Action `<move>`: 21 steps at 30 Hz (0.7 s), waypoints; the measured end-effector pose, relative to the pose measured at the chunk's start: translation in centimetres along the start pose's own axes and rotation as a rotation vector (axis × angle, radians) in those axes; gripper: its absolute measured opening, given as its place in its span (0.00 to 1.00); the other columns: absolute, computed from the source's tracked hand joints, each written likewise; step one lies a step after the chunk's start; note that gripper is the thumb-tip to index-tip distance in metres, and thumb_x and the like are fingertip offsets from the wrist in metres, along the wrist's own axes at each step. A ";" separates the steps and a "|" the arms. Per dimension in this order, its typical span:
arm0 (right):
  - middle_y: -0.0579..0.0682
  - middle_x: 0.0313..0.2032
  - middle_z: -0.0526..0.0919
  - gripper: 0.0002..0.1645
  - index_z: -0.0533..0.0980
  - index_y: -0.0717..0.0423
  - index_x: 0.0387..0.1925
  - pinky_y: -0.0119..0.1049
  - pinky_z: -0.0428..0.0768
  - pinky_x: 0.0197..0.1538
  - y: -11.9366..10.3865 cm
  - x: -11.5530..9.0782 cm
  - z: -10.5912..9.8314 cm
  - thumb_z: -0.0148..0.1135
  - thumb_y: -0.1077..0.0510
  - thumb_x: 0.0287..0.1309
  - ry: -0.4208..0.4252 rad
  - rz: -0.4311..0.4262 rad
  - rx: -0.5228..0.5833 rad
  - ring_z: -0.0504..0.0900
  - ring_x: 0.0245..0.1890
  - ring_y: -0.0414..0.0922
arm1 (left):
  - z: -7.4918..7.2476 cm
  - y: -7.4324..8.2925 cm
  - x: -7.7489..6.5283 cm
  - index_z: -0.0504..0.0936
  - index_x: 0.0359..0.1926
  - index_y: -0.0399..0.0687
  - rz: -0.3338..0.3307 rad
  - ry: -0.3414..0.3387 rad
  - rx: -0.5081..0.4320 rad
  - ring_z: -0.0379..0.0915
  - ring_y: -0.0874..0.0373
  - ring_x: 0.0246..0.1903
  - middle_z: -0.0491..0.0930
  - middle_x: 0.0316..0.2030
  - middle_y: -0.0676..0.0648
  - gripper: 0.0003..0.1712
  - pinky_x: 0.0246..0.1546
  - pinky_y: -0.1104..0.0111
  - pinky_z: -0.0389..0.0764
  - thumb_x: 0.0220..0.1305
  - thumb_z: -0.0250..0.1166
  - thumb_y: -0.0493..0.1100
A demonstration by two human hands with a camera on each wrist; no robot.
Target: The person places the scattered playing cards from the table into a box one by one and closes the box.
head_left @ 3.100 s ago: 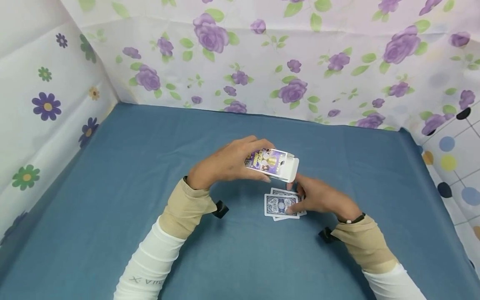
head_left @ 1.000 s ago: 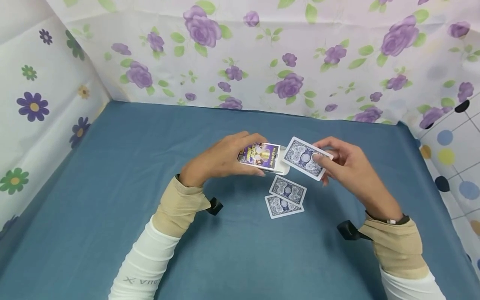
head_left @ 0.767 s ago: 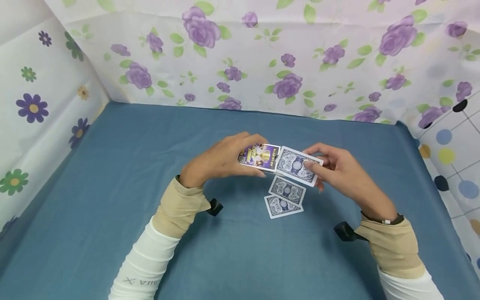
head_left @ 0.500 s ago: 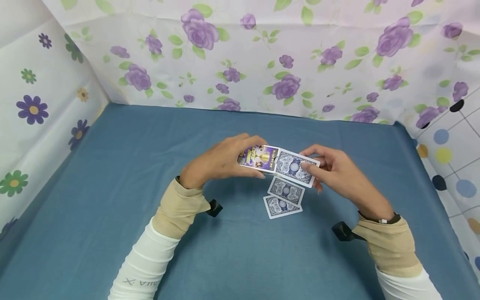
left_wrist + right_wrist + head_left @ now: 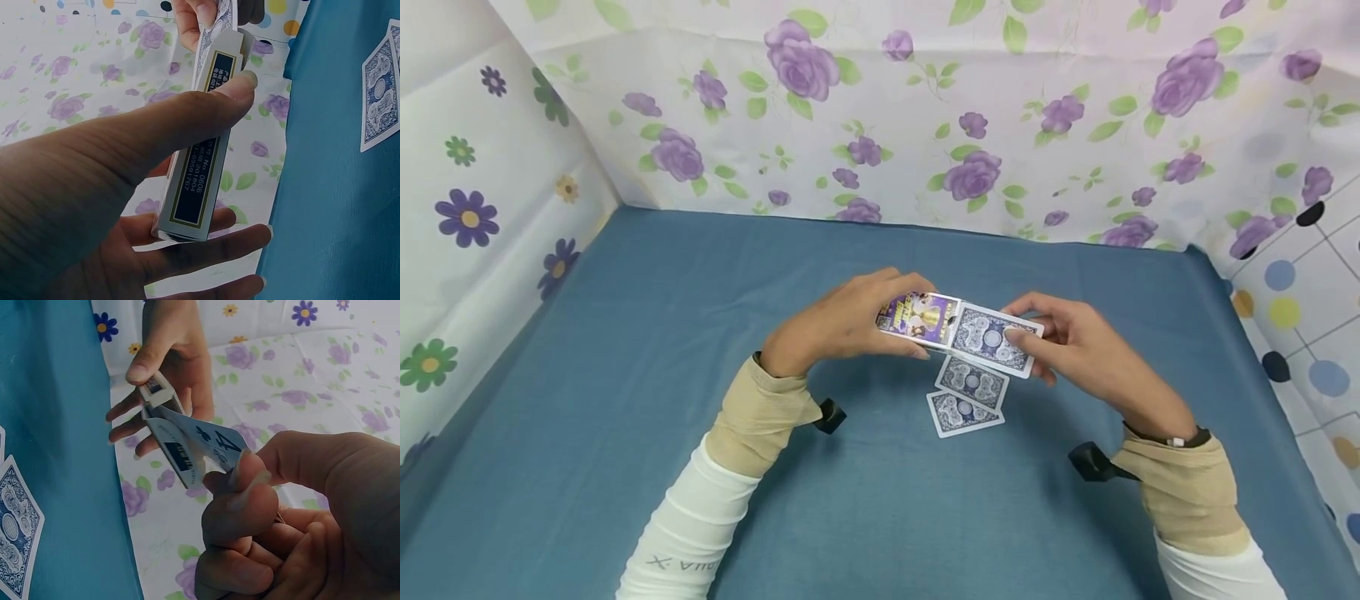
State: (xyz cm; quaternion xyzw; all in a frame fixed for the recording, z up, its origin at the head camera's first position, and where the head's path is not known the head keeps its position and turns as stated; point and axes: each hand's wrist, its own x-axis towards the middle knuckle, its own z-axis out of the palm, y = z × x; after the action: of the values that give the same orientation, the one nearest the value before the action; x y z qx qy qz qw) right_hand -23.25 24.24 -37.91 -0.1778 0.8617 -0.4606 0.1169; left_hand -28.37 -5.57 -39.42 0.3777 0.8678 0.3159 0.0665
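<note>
Pinched between finger and thumb of my left hand (image 5: pixel 838 321) is a purple playing card box (image 5: pixel 921 318), tilted above the table, its mouth facing right. My right hand (image 5: pixel 1078 346) pinches a playing card (image 5: pixel 992 337) with a blue patterned back. In the right wrist view the card (image 5: pixel 219 444), with a 4 on its face, has its far end at the box's mouth, beside the raised flap (image 5: pixel 178 450). How far it is inside is hidden. Beneath lie two overlapping cards, an upper one (image 5: pixel 972 381) and a lower one (image 5: pixel 958 417), backs up.
A blue cloth (image 5: pixel 820 517) covers the table. Behind it hangs a floral sheet (image 5: pixel 880 100), with patterned sheets at left and right. A black wrist camera (image 5: pixel 829 415) sits under the left wrist and another black camera (image 5: pixel 1092 462) by the right.
My right hand, earlier at the cards on the table, has lifted one and brought it left to the box's mouth. Over the last half second little has moved. The left hand keeps its hold.
</note>
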 end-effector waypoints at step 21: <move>0.54 0.19 0.74 0.21 0.74 0.59 0.56 0.39 0.74 0.20 0.7 0.5 0.1 0.60 0.52 0.66 -0.027 0.044 0.125 0.72 0.16 0.46 | 0.1 0.4 0.2 0.74 0.64 0.62 -0.002 -0.006 0.002 0.69 0.59 0.36 0.71 0.41 0.53 0.38 0.35 0.67 0.74 0.52 0.74 0.59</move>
State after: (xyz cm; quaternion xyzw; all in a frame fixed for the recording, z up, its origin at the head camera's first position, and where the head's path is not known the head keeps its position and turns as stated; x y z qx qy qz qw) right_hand -23.86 24.37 -38.59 -0.1575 0.8332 -0.5085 0.1496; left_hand -28.20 -5.21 -39.21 0.3779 0.8683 0.3138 0.0690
